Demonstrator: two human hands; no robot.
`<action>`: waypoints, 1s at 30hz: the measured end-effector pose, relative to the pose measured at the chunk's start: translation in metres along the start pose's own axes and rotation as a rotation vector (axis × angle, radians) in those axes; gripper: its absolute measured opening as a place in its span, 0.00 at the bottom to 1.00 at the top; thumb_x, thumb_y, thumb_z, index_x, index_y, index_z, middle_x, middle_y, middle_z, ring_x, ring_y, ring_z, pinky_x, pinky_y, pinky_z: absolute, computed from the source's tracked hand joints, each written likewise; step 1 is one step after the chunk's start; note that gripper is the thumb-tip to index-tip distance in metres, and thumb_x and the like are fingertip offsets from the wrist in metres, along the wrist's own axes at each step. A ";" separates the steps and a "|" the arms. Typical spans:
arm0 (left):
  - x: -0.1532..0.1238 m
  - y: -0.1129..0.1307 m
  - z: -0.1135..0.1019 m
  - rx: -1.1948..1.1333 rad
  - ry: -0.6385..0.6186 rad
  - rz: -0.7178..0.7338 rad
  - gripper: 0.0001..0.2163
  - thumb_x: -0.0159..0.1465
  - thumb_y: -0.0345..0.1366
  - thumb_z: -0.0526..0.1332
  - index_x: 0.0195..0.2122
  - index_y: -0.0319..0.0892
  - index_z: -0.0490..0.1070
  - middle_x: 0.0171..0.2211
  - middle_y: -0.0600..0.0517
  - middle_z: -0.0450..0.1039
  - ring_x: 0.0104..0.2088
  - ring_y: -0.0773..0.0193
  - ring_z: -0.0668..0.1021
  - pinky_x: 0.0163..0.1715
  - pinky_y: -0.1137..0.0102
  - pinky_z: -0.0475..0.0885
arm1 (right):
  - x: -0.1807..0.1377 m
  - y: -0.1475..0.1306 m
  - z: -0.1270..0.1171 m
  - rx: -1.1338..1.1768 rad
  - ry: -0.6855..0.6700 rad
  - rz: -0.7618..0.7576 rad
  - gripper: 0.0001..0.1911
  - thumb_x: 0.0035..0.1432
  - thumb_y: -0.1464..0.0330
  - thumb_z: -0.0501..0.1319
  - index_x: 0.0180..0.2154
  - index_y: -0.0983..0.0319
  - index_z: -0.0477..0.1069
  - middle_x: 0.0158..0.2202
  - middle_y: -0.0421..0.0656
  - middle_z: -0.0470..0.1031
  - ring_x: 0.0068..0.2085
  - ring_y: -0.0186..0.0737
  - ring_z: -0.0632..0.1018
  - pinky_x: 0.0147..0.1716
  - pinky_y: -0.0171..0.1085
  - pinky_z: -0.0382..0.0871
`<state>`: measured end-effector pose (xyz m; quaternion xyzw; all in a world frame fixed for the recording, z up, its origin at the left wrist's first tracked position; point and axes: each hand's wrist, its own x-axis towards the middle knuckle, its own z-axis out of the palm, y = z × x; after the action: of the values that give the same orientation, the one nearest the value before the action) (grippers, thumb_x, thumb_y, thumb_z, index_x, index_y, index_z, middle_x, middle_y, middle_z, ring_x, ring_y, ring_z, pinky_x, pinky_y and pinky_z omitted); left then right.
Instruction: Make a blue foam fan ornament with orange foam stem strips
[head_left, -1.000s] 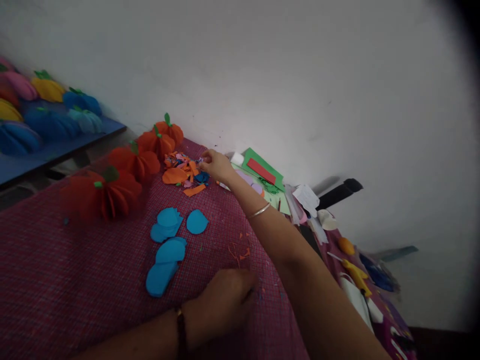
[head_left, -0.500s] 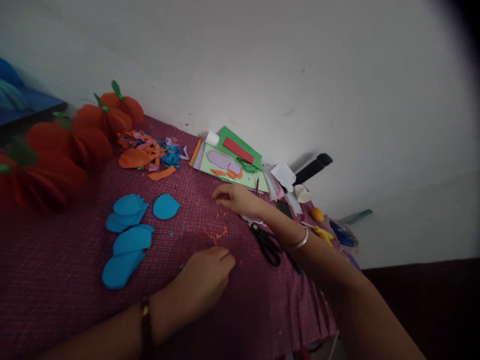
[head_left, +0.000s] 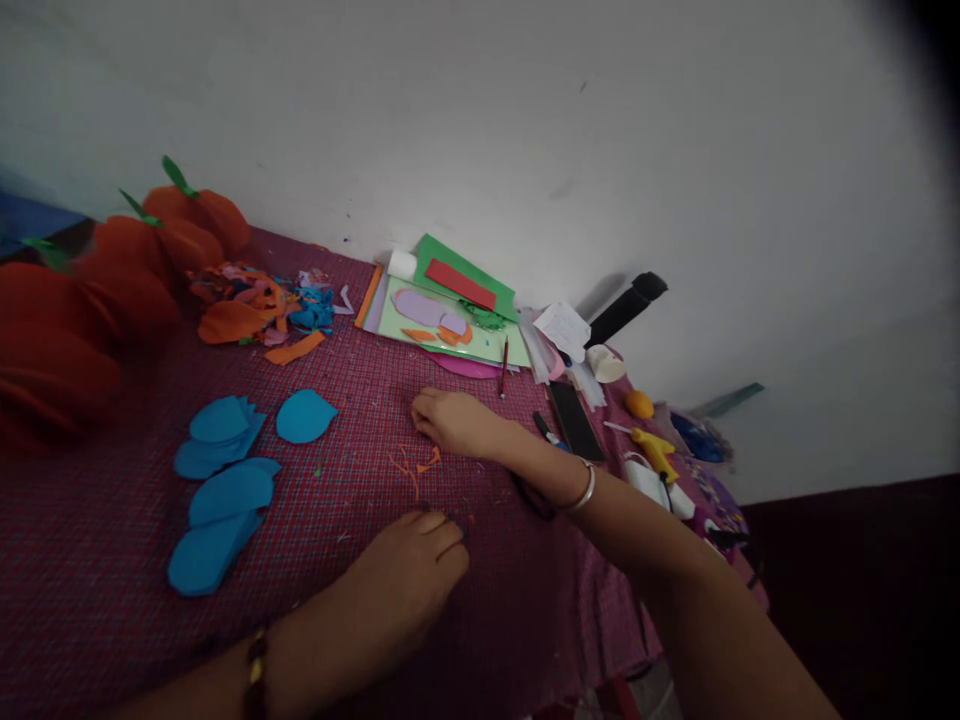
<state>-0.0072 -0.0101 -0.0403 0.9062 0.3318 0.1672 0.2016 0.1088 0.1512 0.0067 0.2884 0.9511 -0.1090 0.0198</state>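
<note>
Resting curled beside featherlight, flimsy orange paper slivers (head_left: 411, 468), right hand (head_left: 454, 420) and left hand (head_left: 409, 575) show no clear hold; pinch them mid-length.

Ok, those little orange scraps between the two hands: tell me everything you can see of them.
The orange scraps are a few thin, curled slivers and one small wedge, paper by the look, lying loose and flat on the red checked cloth. They lie close by the right hand, which presses the cloth beside them, and just beyond the left hand, which is curled, knuckles up, apart from them. Whether the right hand touches a sliver cannot be told.
</note>
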 end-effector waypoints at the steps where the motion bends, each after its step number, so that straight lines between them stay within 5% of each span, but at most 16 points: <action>1: 0.000 -0.001 0.000 -0.011 0.005 -0.005 0.09 0.61 0.24 0.54 0.38 0.41 0.69 0.41 0.50 0.73 0.41 0.56 0.73 0.44 0.57 0.71 | -0.003 0.002 -0.001 0.029 0.009 0.000 0.05 0.61 0.74 0.54 0.32 0.64 0.67 0.34 0.44 0.71 0.34 0.36 0.69 0.35 0.34 0.60; 8: 0.001 0.000 -0.008 -0.069 -0.006 -0.039 0.09 0.62 0.24 0.53 0.39 0.40 0.70 0.41 0.49 0.74 0.42 0.56 0.73 0.44 0.57 0.71 | -0.033 0.007 0.000 0.226 -0.091 -0.058 0.03 0.58 0.75 0.58 0.35 0.63 0.68 0.36 0.42 0.72 0.36 0.34 0.71 0.37 0.33 0.61; 11: 0.001 0.000 -0.010 -0.068 -0.007 -0.045 0.10 0.62 0.24 0.53 0.39 0.40 0.70 0.41 0.49 0.74 0.41 0.56 0.73 0.44 0.57 0.71 | -0.038 0.004 0.001 0.263 -0.109 -0.038 0.09 0.56 0.74 0.62 0.40 0.63 0.67 0.38 0.41 0.72 0.35 0.33 0.71 0.35 0.32 0.60; 18: 0.001 -0.001 -0.006 -0.050 0.005 -0.037 0.09 0.62 0.24 0.53 0.38 0.41 0.70 0.41 0.50 0.74 0.41 0.57 0.73 0.44 0.58 0.70 | -0.037 0.003 0.002 0.181 -0.144 -0.093 0.03 0.58 0.75 0.59 0.31 0.63 0.68 0.35 0.41 0.70 0.35 0.33 0.69 0.36 0.33 0.60; 30: 0.001 0.001 -0.008 -0.028 0.010 -0.022 0.09 0.61 0.24 0.53 0.37 0.41 0.69 0.40 0.50 0.73 0.40 0.57 0.73 0.41 0.60 0.70 | -0.019 -0.024 0.007 0.348 -0.079 -0.028 0.05 0.56 0.77 0.57 0.31 0.64 0.69 0.31 0.40 0.74 0.33 0.32 0.71 0.33 0.31 0.60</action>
<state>-0.0093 -0.0084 -0.0328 0.8987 0.3406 0.1740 0.2147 0.1118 0.1200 0.0063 0.2697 0.9203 -0.2833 0.0055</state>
